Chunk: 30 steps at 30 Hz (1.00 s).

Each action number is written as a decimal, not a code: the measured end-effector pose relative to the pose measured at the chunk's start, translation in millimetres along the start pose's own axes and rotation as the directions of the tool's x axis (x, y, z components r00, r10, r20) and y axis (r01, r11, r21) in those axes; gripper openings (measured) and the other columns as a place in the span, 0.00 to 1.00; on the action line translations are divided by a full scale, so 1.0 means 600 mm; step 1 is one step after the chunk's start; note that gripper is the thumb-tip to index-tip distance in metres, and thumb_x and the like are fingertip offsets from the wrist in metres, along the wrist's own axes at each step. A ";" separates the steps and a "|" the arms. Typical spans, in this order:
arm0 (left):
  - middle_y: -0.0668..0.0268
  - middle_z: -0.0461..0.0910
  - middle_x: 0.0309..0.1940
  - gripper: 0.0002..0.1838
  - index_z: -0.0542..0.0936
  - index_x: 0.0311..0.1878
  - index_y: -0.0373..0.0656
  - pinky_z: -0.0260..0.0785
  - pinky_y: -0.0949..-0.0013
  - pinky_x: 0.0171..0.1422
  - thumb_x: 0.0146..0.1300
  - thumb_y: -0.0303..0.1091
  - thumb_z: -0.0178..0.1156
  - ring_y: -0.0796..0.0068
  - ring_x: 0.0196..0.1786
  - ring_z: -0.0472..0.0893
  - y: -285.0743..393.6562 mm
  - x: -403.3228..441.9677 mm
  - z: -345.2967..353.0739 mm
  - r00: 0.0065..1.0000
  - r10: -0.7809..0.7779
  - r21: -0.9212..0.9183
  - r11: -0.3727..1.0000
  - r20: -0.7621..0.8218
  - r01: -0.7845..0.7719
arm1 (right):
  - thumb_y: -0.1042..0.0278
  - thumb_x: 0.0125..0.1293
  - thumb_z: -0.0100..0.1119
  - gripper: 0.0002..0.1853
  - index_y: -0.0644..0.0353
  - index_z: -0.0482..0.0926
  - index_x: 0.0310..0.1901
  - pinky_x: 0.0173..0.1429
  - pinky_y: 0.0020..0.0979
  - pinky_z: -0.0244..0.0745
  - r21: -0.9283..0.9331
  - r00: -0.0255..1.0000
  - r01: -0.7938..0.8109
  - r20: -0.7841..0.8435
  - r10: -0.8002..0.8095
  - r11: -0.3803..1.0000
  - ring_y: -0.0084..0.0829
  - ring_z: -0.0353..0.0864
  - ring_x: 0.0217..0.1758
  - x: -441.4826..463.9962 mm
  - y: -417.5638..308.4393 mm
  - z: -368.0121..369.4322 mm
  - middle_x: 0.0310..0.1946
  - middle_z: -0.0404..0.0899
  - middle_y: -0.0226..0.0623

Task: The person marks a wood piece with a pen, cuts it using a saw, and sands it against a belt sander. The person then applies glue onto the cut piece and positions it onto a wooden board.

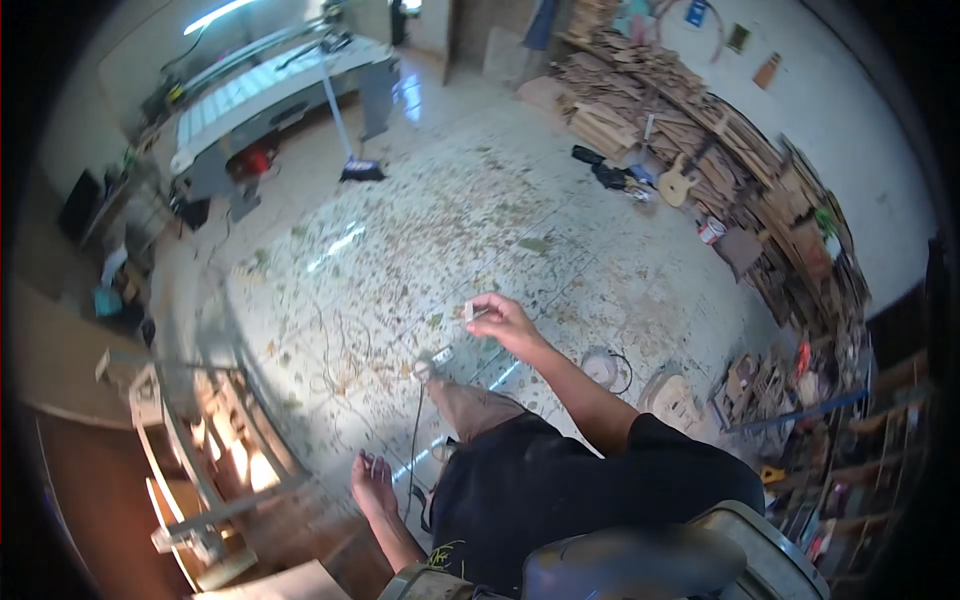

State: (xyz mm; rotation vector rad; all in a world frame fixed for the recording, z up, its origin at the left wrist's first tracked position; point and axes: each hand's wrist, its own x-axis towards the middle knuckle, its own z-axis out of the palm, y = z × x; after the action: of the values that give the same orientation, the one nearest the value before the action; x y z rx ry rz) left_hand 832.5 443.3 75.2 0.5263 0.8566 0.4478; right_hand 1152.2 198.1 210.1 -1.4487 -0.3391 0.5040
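My right hand [500,322] is raised over the floor in front of my knee. Its thumb and fingers pinch a small pale flat piece [469,312], whose kind I cannot make out. My left hand [373,486] is lower down beside my leg, palm up with the fingers curled in. Something small may be between those fingertips, too small to name. Below my right hand, near my foot, a white power strip [441,357] lies on the floor, and a dark cable [415,425] runs past my leg.
Wood chips and leaves litter the tiled floor [440,220]. A broom [360,170] leans on a long bench [270,90]. Stacked boards [700,120] and a guitar-shaped body [677,184] line the right wall. A wooden frame [200,450] stands left; a blue-edged rack [800,408] stands right.
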 end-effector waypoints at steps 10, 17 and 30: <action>0.70 0.79 0.45 0.22 0.77 0.62 0.44 0.70 0.63 0.59 0.71 0.44 0.63 0.70 0.48 0.78 0.034 0.083 0.104 0.990 0.020 0.096 0.995 0.143 -0.034 | 0.68 0.63 0.73 0.21 0.64 0.77 0.54 0.40 0.25 0.74 0.147 0.962 -0.093 -0.240 0.127 0.985 0.20 0.78 0.36 -0.071 0.073 -0.104 0.42 0.83 0.35; 0.69 0.78 0.45 0.23 0.76 0.62 0.43 0.68 0.61 0.60 0.70 0.45 0.62 0.67 0.51 0.76 0.005 0.075 0.092 0.992 -0.080 0.146 0.987 0.096 0.066 | 0.69 0.65 0.70 0.18 0.65 0.80 0.54 0.51 0.27 0.79 -0.009 0.992 -0.063 -0.114 0.062 0.998 0.23 0.84 0.44 -0.047 0.057 -0.064 0.42 0.84 0.35; 0.60 0.85 0.45 0.27 0.81 0.51 0.36 0.73 0.62 0.55 0.74 0.57 0.58 0.68 0.45 0.83 -0.075 -0.052 0.224 0.931 -0.193 0.424 0.904 0.309 0.047 | 0.65 0.55 0.75 0.23 0.63 0.81 0.51 0.51 0.35 0.80 -0.295 0.759 0.426 0.631 -0.160 0.855 0.33 0.85 0.44 -0.059 0.052 0.042 0.42 0.83 0.40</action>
State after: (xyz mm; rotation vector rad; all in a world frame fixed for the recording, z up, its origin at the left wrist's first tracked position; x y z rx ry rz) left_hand 929.3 356.1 139.6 0.9064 0.6365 0.0462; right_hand 1105.6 202.8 184.8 -1.5847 -1.2387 0.6333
